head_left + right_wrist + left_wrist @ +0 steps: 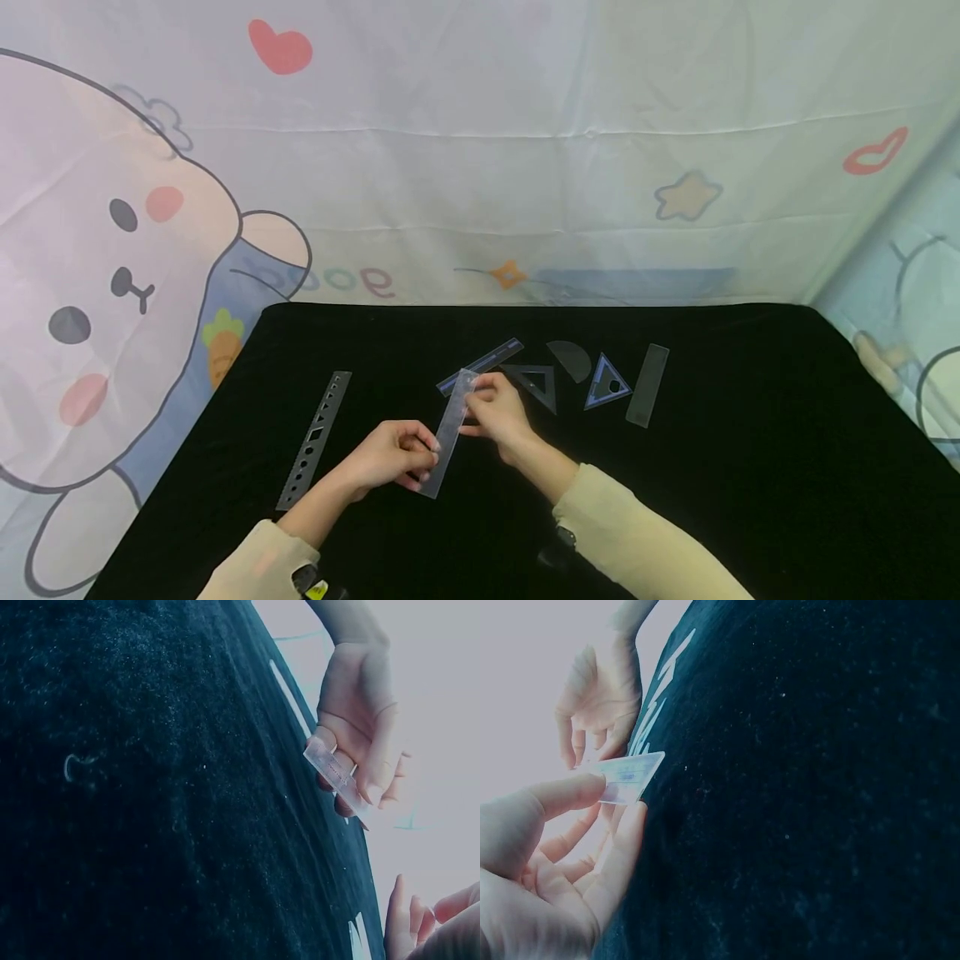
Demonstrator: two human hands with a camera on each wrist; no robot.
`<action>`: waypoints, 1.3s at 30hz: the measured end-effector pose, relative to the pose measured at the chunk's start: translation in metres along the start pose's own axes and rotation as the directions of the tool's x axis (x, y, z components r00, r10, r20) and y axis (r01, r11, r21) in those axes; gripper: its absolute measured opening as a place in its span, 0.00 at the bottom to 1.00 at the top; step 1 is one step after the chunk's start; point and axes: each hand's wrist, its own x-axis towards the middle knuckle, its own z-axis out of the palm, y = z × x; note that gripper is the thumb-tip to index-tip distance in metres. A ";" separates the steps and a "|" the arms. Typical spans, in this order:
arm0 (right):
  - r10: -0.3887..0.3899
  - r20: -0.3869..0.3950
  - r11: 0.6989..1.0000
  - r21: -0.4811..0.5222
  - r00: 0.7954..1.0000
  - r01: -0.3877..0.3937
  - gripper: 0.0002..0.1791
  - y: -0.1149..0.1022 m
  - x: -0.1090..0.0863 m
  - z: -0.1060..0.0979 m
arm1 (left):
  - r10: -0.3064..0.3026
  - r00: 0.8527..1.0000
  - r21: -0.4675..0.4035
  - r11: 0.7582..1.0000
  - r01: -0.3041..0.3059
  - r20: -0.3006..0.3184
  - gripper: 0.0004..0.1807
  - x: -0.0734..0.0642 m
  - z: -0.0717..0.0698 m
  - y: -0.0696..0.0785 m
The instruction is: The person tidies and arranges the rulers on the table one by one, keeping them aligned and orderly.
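Note:
A clear straight ruler (450,433) slants across the middle of the head view, raised over the black cloth. Near its lower end my left hand (393,456) pinches it between thumb and fingers. My right hand (501,413) grips the upper end from the right side. In the left wrist view the ruler's printed end (636,778) sticks out past the left thumb. The right wrist view shows the ruler (330,766) lying across the left fingers under the thumb. Just behind its top end lies a blue-marked ruler (491,360), partly covered in the head view.
Left of the hands lies a stencil ruler (315,435) with cut-out shapes. Beyond the right hand are a clear set square (546,383), a half-round protractor (573,360), a blue-edged triangle (592,395) and another clear ruler (648,387). A printed curtain (480,183) hangs behind the black-covered table (750,467).

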 end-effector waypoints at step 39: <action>0.000 0.014 1.000 -0.030 1.000 0.000 0.12 0.009 0.003 0.059 | -0.018 0.978 0.101 0.994 0.040 -0.209 0.11 -0.025 -0.030 -0.015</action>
